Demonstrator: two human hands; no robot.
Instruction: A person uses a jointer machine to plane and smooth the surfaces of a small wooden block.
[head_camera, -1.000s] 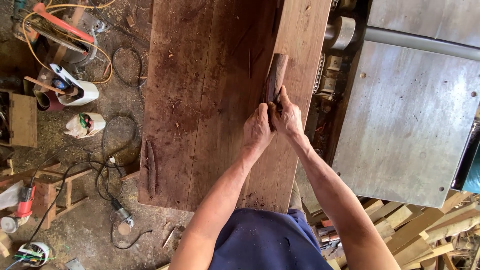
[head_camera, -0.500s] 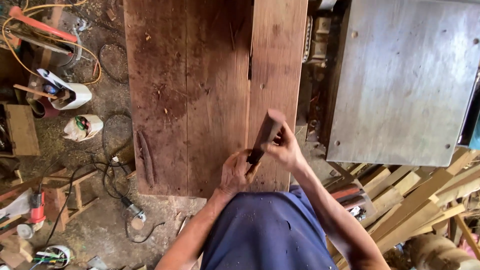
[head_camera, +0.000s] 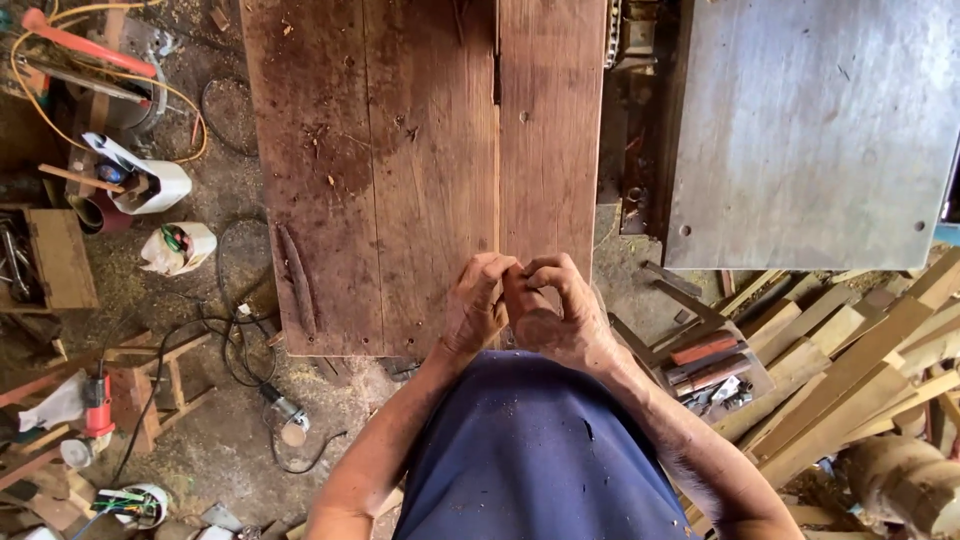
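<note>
- Close together, left hand (head_camera: 480, 305) and right hand (head_camera: 555, 310) meet, fingertips touching, over the near end of the reddish-brown wooden plank bench (head_camera: 400, 170).
- Fingers curled; whether they pinch anything, cannot tell.
- Grey metal machine table (head_camera: 810, 130) stands right.
- Pale timber offcuts (head_camera: 850, 370) lie below it.

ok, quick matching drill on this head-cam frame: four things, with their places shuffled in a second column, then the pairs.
Things:
1. grey metal sheet
2. wooden planks
3. stacked timber offcuts
4. red power tool

Places:
A. lower left, on the floor
B. centre, running up from the hands
C. upper right
D. lower right

Pairs: 1-C, 2-B, 3-D, 4-A

The left hand and right hand meet at the near end of the planks.
</note>
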